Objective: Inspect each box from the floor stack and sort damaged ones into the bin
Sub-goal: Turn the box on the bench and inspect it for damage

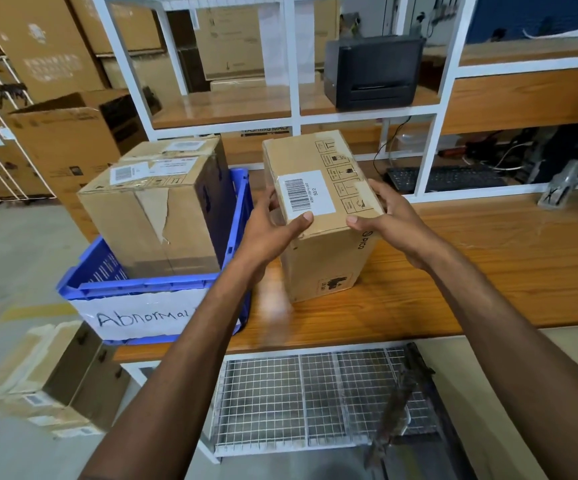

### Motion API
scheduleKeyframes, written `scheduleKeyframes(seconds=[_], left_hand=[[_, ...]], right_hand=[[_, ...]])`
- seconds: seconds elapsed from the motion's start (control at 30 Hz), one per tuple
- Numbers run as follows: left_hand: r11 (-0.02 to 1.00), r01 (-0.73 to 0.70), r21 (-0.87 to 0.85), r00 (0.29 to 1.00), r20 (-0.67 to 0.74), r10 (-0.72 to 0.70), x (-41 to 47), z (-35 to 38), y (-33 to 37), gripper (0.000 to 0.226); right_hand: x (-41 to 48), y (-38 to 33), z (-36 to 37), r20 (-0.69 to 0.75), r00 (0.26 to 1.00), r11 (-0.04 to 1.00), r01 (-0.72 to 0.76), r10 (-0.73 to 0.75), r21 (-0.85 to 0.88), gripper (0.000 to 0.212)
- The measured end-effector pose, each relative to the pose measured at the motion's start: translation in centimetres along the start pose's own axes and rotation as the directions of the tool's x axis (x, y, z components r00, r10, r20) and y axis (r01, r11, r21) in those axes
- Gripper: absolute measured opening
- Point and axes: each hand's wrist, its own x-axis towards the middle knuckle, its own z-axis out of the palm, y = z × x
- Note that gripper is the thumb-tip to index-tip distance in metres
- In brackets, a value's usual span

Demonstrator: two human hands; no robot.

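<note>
I hold a small brown cardboard box [318, 251] upright over the wooden table [488, 265], its barcode label facing up. My left hand [273, 230] grips its left side and my right hand [388, 216] grips its right side. To the left stands a blue bin [135, 289] with a paper sign reading "Abnormal". Inside the bin sits a larger cardboard box [155, 209] with torn tape and a ripped front. On the floor at lower left lies the stack of boxes [48, 379].
A white shelf frame [291, 64] rises behind the table, holding a black printer [374, 71] and a keyboard [443, 178]. A tape dispenser [557, 188] rests at the far right. A wire mesh shelf [308, 393] sits under the table. Large cartons [69, 140] fill the left background.
</note>
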Motion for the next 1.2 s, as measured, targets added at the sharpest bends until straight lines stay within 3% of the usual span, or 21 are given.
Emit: scheduleKeyframes(seconds=[0.67, 0.83, 0.93, 1.2], left_hand=[[0.994, -0.043, 0.1, 0.999, -0.006, 0.044, 0.9, 2.0, -2.3, 0.114], [0.995, 0.025, 0.1, 0.995, -0.094, -0.016, 1.4, 2.1, -1.7, 0.094], [0.994, -0.012, 0.111, 0.99, -0.137, 0.028, 2.0, 2.2, -1.0, 0.088], [0.9, -0.137, 0.415, 0.968, -0.137, 0.21, 3.5, 0.4, 1.2, 0.129]], right_hand=[[0.1, 2.1, -2.2, -0.02, 0.999, 0.999, 0.036, -0.037, -0.014, 0.102], [-0.2, 2.3, -2.6, -0.043, 0.999, 1.0, 0.022, -0.022, 0.003, 0.103], [-0.3, 2.3, -2.7, -0.032, 0.999, 1.0, 0.013, -0.013, 0.004, 0.103], [-0.6, 2.5, -2.8, 0.003, 0.999, 0.999, 0.042, -0.042, -0.028, 0.104]])
